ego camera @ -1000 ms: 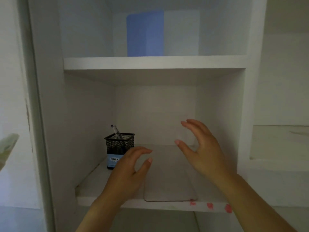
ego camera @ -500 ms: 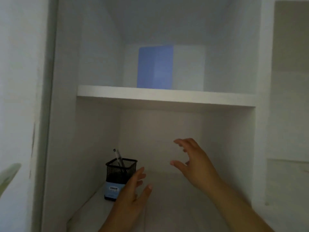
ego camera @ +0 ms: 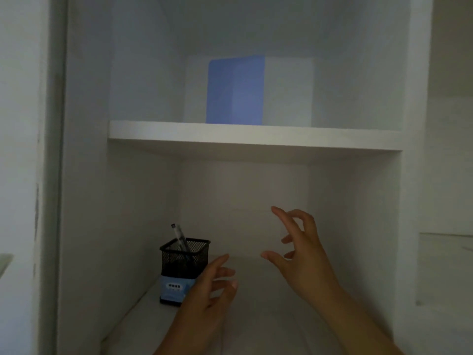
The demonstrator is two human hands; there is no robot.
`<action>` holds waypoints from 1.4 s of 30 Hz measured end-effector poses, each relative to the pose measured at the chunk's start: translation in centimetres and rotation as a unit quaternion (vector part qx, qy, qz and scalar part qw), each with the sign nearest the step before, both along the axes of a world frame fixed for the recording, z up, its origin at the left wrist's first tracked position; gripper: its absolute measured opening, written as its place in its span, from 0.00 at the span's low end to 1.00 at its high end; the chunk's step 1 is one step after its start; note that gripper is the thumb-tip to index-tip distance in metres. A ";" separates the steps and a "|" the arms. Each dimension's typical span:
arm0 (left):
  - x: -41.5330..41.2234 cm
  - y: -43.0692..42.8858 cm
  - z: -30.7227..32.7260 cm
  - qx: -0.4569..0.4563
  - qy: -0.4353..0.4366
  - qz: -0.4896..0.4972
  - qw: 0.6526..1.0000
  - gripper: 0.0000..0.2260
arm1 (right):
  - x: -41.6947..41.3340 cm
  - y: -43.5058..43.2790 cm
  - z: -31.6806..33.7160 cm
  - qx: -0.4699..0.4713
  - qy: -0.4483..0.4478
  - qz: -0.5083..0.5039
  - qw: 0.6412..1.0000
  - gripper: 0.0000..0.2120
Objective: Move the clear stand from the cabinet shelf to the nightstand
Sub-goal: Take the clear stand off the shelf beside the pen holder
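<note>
Reach step: left hand (ego camera: 204,298) and right hand (ego camera: 302,254) spread, empty, inside cabinet shelf (ego camera: 294,316); clear stand hard to see, next grip its edges

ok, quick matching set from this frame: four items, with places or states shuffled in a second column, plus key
1. pen
2. mesh cup
3. blue and white box
4. right hand

A. on the upper shelf
B. on the lower shelf, left side
C. open, fingers spread, holding nothing
D. sticking out of the cup

Pairs: 1-D, 2-B, 3-A, 4-C
</note>
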State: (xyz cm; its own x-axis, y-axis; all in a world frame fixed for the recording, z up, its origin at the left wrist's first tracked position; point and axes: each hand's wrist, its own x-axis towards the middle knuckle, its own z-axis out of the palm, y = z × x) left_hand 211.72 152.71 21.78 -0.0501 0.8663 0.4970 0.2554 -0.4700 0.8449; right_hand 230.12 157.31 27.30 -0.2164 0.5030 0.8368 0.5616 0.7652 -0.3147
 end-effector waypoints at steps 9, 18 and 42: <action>-0.1 -0.7 0.1 0.008 -0.011 0.008 1.000 0.16 | -0.5 -1.1 -0.6 -0.018 0.037 -0.001 0.999 0.40; 2.8 -7.5 -0.8 0.028 -0.013 0.101 0.994 0.17 | 1.8 -5.0 -0.5 -0.019 0.050 0.122 0.991 0.39; 12.5 -43.0 -16.2 -0.041 -0.090 0.501 0.860 0.19 | -1.7 -28.1 -15.8 -0.191 -0.032 0.589 0.784 0.35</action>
State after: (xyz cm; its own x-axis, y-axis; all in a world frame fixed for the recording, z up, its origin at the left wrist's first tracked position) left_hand 224.20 109.76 5.61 -0.8617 0.3748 0.3421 0.3588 -0.0266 0.9330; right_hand 228.41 129.20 11.54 -0.7555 0.1335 0.6414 -0.4402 0.6216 -0.6479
